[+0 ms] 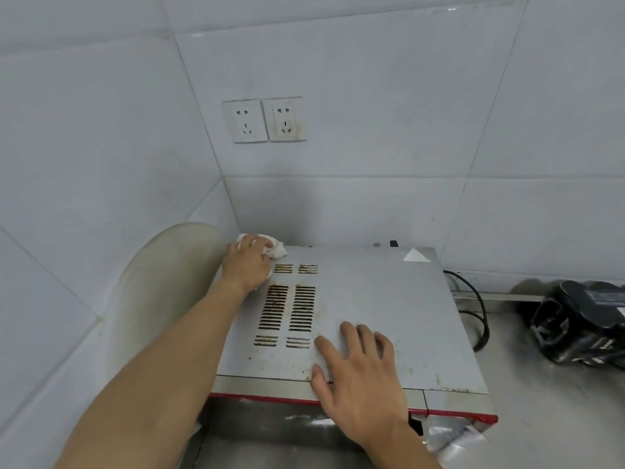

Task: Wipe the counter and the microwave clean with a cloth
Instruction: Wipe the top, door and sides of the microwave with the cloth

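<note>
Microwave top wiped at its far left corner

The soft, light cloth (275,249) is bunched under the curled left hand (248,265); the microwave (372,292) is steadied by the flat, spread right hand (358,377)

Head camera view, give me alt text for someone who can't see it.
A left hand grips a white cloth at the back left corner of a stained microwave top, while the right hand rests flat near its front edge. Two sockets sit on the tiled wall above; a black cable lies on the counter.
</note>
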Demonstrator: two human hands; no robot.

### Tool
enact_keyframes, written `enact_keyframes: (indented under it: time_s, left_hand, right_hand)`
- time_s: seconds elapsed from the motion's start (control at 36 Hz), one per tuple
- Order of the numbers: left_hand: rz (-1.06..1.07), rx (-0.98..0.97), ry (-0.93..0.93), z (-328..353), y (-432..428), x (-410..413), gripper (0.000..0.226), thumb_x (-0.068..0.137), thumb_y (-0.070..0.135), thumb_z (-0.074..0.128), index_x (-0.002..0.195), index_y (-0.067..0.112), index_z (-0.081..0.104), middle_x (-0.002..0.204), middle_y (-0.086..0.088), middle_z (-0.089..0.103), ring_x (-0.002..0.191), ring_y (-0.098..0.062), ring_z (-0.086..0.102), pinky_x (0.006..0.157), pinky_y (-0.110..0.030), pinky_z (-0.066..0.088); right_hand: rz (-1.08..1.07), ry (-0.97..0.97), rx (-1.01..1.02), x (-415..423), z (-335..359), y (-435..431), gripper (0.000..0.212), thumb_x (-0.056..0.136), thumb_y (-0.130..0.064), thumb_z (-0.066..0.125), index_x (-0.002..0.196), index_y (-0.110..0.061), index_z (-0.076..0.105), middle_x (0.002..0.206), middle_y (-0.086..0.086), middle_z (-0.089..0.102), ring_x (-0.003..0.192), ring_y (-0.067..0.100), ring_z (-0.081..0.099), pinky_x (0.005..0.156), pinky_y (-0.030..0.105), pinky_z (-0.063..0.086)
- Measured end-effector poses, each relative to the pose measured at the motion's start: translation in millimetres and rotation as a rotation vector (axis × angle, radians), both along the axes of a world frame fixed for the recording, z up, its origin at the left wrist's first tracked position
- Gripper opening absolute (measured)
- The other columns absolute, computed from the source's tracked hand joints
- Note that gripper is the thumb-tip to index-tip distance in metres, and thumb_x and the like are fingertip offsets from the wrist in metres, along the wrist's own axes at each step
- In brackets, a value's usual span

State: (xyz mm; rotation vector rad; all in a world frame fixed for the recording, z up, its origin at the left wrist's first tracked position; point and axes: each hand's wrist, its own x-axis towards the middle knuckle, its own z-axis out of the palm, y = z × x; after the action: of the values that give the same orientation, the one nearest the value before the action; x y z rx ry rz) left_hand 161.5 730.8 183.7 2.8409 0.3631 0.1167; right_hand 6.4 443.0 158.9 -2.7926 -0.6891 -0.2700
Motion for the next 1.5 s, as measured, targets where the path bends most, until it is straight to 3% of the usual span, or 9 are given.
enact_keyframes:
  time_s: [0.22,0.47,0.69,0.86,0.94,1.14,1.25,1.39,1.5]
  left_hand:
    - [-0.07,0.107,-0.075,-12.3,-9.4,-37.6,0.066,0.086,0.045,0.016,0.135,0.028,0.057,0.145,-0.001,0.051,0.128,-0.036,0.048,0.105,-0.052,0.043]
    - [-0.024,0.059,-0.005,-6.5,-3.1,-3.8,0.062,0.092,0.04,0.031,0.149,0.025,0.047,0.154,-0.008,0.046,0.134,-0.038,0.045,0.114,-0.052,0.036]
    - [-0.055,0.079,-0.102,-10.0,-10.1,-65.1,0.067,0.093,0.044,0.015,0.145,0.024,0.052,0.149,-0.003,0.048,0.136,-0.03,0.044,0.114,-0.048,0.037]
    - [0.106,0.017,-0.083,0.5,-8.6,-24.5,0.046,0.104,0.027,0.042,0.149,0.025,0.048,0.157,-0.01,0.039,0.135,-0.039,0.041,0.115,-0.049,0.035]
    - [0.135,0.01,-0.04,-0.1,-9.8,-16.9,0.045,0.106,0.03,0.039,0.149,0.026,0.046,0.159,-0.011,0.034,0.136,-0.04,0.039,0.116,-0.05,0.034]
    - [-0.051,0.138,-0.077,-21.5,-5.1,-70.0,0.056,0.095,0.042,0.027,0.145,0.027,0.048,0.151,-0.005,0.045,0.138,-0.033,0.042,0.115,-0.049,0.036]
    - [-0.013,0.078,-0.124,-16.3,-10.1,-62.7,0.042,0.102,0.032,0.043,0.143,0.025,0.053,0.15,-0.005,0.047,0.137,-0.033,0.042,0.116,-0.049,0.036]
    - [0.046,0.042,-0.127,-8.0,-17.2,-50.4,0.041,0.101,0.027,0.045,0.141,0.023,0.055,0.149,-0.007,0.048,0.133,-0.036,0.044,0.113,-0.052,0.039]
    - [0.04,0.058,-0.1,-8.3,-24.7,-69.7,0.056,0.096,0.042,0.025,0.14,0.026,0.054,0.147,-0.006,0.048,0.13,-0.036,0.047,0.107,-0.053,0.042]
  right_hand:
    - [-0.007,-0.024,0.02,0.0,-0.7,-0.3,0.035,0.095,-0.056,0.045,0.119,-0.033,0.057,0.125,0.009,0.058,0.114,0.03,0.056,0.099,0.057,0.048]
    - [-0.006,0.0,0.038,0.2,-0.4,0.0,0.035,0.096,-0.056,0.041,0.121,-0.035,0.054,0.13,0.007,0.055,0.119,0.03,0.053,0.104,0.056,0.044]
    - [-0.006,-0.027,0.053,-0.5,-1.6,-1.1,0.034,0.095,-0.056,0.045,0.119,-0.035,0.056,0.125,0.007,0.058,0.115,0.03,0.056,0.1,0.056,0.048]
    - [-0.005,-0.013,0.052,0.1,-1.0,-0.6,0.034,0.096,-0.057,0.042,0.119,-0.036,0.054,0.127,0.006,0.057,0.117,0.029,0.055,0.102,0.056,0.046]
    - [-0.002,-0.015,0.049,0.8,-1.2,-1.5,0.035,0.096,-0.058,0.042,0.12,-0.036,0.055,0.127,0.006,0.057,0.117,0.029,0.055,0.102,0.056,0.046]
    - [-0.005,-0.04,0.059,-0.4,-2.0,-2.2,0.037,0.095,-0.056,0.043,0.119,-0.033,0.058,0.124,0.007,0.059,0.113,0.028,0.056,0.099,0.055,0.048]
    - [-0.002,-0.016,0.037,0.4,-2.5,-1.1,0.038,0.096,-0.056,0.042,0.122,-0.033,0.057,0.128,0.007,0.056,0.117,0.029,0.053,0.102,0.055,0.045]
    - [-0.013,-0.025,0.043,0.0,-1.8,-0.9,0.036,0.095,-0.056,0.045,0.121,-0.034,0.057,0.127,0.006,0.058,0.116,0.028,0.055,0.101,0.054,0.047]
    - [-0.012,-0.029,0.031,-0.9,-3.2,-1.2,0.037,0.095,-0.056,0.044,0.122,-0.034,0.057,0.127,0.006,0.057,0.117,0.028,0.054,0.103,0.054,0.046]
